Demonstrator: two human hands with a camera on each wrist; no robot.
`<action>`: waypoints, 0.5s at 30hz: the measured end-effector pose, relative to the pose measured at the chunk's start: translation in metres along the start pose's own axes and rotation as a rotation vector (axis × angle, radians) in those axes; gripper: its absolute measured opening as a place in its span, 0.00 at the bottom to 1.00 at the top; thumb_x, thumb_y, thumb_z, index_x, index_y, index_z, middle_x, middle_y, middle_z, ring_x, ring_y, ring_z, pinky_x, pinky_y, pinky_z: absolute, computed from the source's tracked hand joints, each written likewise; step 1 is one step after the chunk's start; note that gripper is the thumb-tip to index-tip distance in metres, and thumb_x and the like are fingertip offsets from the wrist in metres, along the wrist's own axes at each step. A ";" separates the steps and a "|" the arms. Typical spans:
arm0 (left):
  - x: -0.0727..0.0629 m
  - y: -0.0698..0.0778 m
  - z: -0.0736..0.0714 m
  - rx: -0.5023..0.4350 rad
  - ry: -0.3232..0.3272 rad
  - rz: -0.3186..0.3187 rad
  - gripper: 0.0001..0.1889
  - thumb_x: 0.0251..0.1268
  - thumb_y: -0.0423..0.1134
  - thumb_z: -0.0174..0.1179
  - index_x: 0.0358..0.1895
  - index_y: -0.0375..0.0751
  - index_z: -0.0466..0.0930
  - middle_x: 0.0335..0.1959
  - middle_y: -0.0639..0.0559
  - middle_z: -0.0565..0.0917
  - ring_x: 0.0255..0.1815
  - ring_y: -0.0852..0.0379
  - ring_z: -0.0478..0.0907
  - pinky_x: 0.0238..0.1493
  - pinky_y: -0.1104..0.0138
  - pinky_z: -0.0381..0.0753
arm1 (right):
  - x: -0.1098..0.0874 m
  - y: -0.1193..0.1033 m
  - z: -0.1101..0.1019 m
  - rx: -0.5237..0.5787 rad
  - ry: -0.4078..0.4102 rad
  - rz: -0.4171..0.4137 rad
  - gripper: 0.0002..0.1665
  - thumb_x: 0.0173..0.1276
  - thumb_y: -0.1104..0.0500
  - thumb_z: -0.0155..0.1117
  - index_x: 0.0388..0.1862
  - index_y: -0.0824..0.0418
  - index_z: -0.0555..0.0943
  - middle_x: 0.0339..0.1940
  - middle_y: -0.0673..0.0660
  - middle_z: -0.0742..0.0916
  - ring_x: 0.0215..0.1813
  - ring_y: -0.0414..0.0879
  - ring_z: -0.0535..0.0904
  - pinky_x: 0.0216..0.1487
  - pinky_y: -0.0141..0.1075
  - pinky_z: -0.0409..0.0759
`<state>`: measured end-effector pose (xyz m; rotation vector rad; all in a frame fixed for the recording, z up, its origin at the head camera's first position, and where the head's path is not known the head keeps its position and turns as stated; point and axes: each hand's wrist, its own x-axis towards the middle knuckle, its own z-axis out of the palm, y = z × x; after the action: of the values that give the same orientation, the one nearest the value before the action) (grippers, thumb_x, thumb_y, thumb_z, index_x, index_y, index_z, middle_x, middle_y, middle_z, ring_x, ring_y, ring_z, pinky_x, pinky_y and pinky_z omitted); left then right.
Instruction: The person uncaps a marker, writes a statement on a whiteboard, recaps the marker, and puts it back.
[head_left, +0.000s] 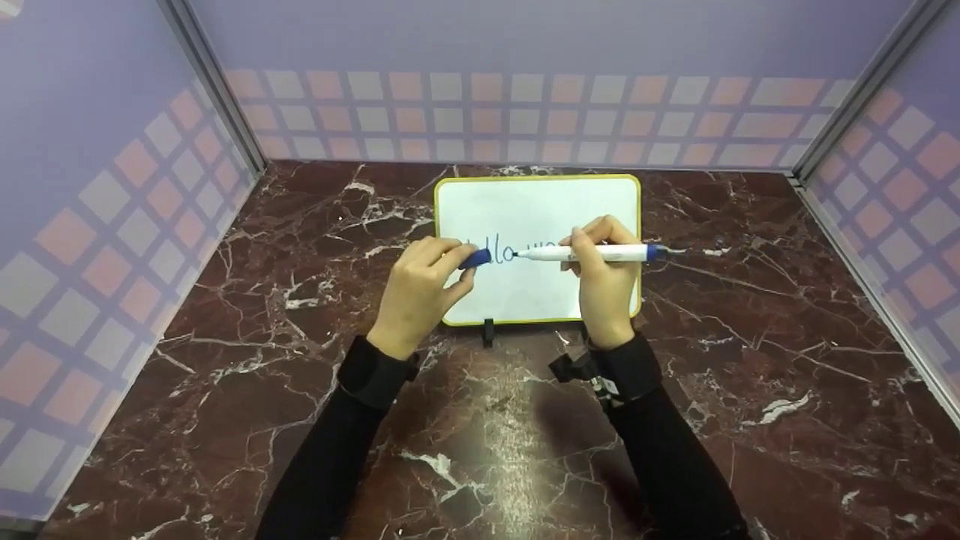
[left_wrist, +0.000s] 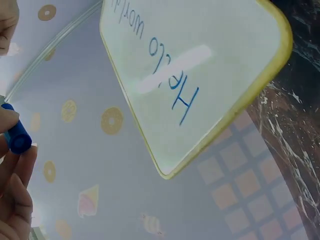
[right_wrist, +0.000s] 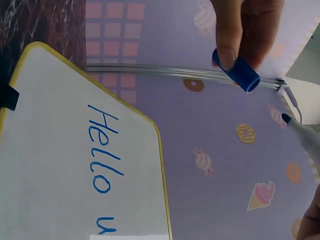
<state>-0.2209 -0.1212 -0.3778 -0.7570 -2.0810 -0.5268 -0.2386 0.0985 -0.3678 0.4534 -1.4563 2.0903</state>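
My left hand (head_left: pixel 421 289) pinches a blue marker cap (head_left: pixel 475 259) between thumb and fingers. In the right wrist view the cap (right_wrist: pixel 243 74) has its open end toward the bare tip of the marker (right_wrist: pixel 305 137), with a gap between them. The white marker (head_left: pixel 585 253) with a blue end lies in the grip of my right hand (head_left: pixel 606 281), its tip pointing left at the cap. Below both hands is a yellow-framed whiteboard (head_left: pixel 525 300). Blue handwriting (left_wrist: pixel 185 102) reading "Hello world" crosses it, partly covered by the hands in the head view.
The whiteboard has a black clip-like foot (head_left: pixel 488 332) at its near edge. Around it spreads a dark red marbled table (head_left: pixel 750 315). Purple panels with pink and white squares (head_left: pixel 525 112) enclose the back and both sides.
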 end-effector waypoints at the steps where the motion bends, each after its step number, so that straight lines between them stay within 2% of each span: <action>1: 0.000 0.001 0.000 -0.007 0.002 0.003 0.10 0.54 0.27 0.68 0.41 0.34 0.87 0.36 0.44 0.86 0.37 0.49 0.81 0.43 0.61 0.85 | -0.002 0.001 0.002 0.011 -0.005 0.006 0.19 0.64 0.73 0.57 0.15 0.58 0.69 0.19 0.52 0.82 0.16 0.40 0.72 0.17 0.26 0.67; 5: 0.002 0.006 0.001 -0.014 -0.008 0.008 0.09 0.54 0.28 0.69 0.40 0.35 0.86 0.36 0.45 0.86 0.37 0.49 0.82 0.43 0.61 0.85 | -0.005 0.003 0.004 0.045 -0.026 0.022 0.20 0.64 0.73 0.56 0.16 0.57 0.69 0.20 0.52 0.81 0.17 0.40 0.71 0.17 0.25 0.66; 9: 0.002 0.010 0.003 -0.018 -0.029 0.024 0.09 0.55 0.29 0.69 0.40 0.35 0.86 0.36 0.45 0.86 0.37 0.49 0.82 0.44 0.61 0.85 | -0.008 0.006 0.005 0.027 -0.077 0.036 0.19 0.65 0.72 0.56 0.16 0.57 0.69 0.20 0.51 0.80 0.17 0.40 0.70 0.18 0.26 0.69; 15: 0.001 0.014 0.004 -0.055 -0.080 0.065 0.09 0.61 0.32 0.68 0.44 0.35 0.86 0.40 0.45 0.86 0.41 0.49 0.82 0.54 0.59 0.85 | -0.013 0.012 0.009 -0.013 -0.154 0.035 0.17 0.65 0.72 0.57 0.17 0.65 0.67 0.20 0.50 0.81 0.18 0.40 0.71 0.19 0.28 0.72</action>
<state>-0.2145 -0.1081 -0.3780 -0.8876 -2.1152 -0.5268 -0.2358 0.0839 -0.3805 0.5999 -1.5742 2.1111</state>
